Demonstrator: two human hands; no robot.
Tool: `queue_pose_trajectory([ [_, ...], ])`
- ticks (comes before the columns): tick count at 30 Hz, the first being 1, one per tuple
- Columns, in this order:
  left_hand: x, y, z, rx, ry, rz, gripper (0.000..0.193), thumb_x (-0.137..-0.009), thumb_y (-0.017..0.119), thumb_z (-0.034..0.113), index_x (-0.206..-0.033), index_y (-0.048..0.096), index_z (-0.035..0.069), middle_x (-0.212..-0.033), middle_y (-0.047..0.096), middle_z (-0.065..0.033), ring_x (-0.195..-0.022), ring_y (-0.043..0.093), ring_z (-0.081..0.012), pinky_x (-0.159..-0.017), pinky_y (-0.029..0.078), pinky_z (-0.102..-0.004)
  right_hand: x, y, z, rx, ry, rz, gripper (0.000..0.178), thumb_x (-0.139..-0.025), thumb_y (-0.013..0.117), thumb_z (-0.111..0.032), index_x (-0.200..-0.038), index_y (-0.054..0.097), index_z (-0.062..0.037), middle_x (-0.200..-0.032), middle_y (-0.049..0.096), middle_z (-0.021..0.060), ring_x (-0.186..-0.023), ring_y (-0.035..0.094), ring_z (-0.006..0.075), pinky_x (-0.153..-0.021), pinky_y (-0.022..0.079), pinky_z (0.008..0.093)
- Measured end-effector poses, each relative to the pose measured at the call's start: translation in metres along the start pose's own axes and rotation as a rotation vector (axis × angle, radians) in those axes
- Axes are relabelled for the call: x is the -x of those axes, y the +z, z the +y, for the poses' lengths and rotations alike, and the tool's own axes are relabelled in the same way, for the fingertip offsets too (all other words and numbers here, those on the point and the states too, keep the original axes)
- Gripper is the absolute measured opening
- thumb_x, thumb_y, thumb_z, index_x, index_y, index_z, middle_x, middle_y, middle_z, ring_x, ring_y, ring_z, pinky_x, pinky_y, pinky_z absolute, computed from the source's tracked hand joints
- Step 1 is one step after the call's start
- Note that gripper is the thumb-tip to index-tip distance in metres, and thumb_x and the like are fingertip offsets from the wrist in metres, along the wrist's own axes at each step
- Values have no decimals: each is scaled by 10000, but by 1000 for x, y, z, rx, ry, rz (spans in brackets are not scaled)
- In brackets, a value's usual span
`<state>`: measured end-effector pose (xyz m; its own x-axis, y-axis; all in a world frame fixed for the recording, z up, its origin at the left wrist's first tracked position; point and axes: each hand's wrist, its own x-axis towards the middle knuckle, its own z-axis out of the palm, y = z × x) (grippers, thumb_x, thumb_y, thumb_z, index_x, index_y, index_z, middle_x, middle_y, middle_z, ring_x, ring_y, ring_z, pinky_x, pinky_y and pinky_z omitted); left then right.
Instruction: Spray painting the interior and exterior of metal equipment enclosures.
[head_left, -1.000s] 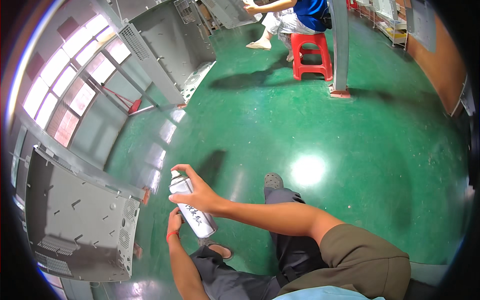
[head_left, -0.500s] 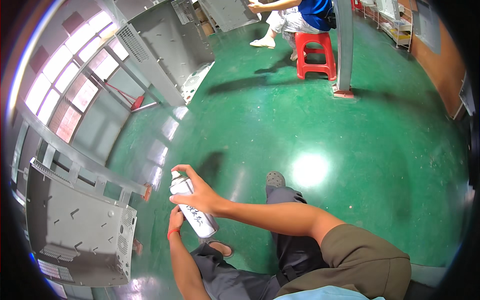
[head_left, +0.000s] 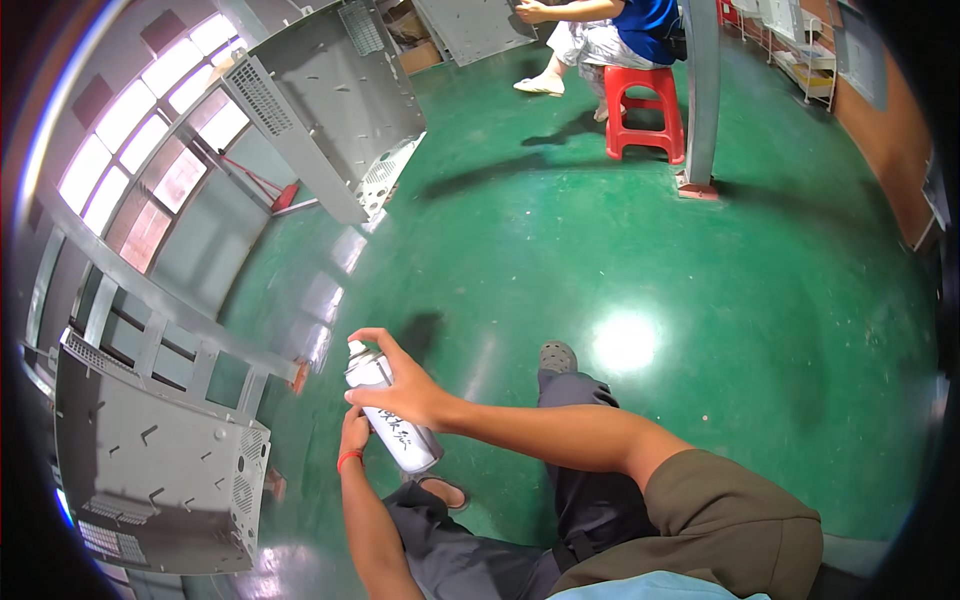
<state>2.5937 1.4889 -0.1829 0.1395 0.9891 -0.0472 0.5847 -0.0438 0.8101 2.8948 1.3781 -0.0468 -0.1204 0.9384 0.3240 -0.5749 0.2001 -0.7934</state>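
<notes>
- Head view: green floor [head_left: 540,260] fills the middle, dark-trousered legs [head_left: 455,540] close under the hands toward six o'clock.
- Big grey casings next: a tall one [head_left: 345,95] at eleven o'clock, a perforated one [head_left: 160,450] at eight, untouched by either hand.
- Up at one o'clock, a seated co-worker [head_left: 648,35], beside a grey post [head_left: 704,100], well apart from the action.
- Red stool [head_left: 645,115] underneath, same direction.
- And there's the spray can [head_left: 402,440], seven o'clock, tilted, held off the floor: that much is done!
- Right hand [head_left: 412,390] has its grip wrapped round the can.
- Left hand [head_left: 355,430] just beside the can's lower part; contact and grip, can't tell.
- White nozzle [head_left: 357,348], forefinger at it, no mist showing; whether it's pressed, can't tell.
</notes>
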Motion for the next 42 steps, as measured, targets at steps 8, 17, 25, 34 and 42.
queue_pose_trajectory([
  [8,-28,1,-25,-187,87,74,323,-872,538,41,-1121,738,-4,-768,642,-61,-680,612,-166,-640,501,-349,-12,-18,-10,-16,-6,-20,728,-907,793,-127,-1510,388,-180,-1064,612,58,-895,625,141,-755,549,333],
  [17,-49,27,3,-276,76,80,260,-893,593,101,-1083,728,-12,-793,684,-82,-718,642,-194,-671,511,-378,-28,-46,-18,3,31,-13,750,-880,800,-135,-1508,391,-172,-1147,642,107,-983,629,179,-844,539,354],
  [25,-73,35,9,-225,45,76,308,-868,542,66,-1099,733,-7,-780,671,-91,-713,647,-209,-667,511,-376,-46,-62,-20,4,10,-20,740,-899,793,-133,-1513,381,-173,-1067,604,51,-907,610,134,-772,534,323],
  [34,-98,40,8,-144,-3,80,366,-836,517,50,-1121,739,-10,-737,645,-97,-665,632,-212,-635,499,-378,-66,-79,-22,35,1,-21,745,-895,799,-154,-1513,383,-186,-1070,609,55,-913,611,142,-784,535,334],
  [42,-119,44,7,-138,-5,86,343,-813,528,59,-1082,718,-40,-764,675,-112,-666,638,-215,-631,495,-376,-80,-92,-22,40,-5,-27,738,-898,799,-166,-1510,387,-186,-1078,607,53,-922,609,146,-797,534,336],
])
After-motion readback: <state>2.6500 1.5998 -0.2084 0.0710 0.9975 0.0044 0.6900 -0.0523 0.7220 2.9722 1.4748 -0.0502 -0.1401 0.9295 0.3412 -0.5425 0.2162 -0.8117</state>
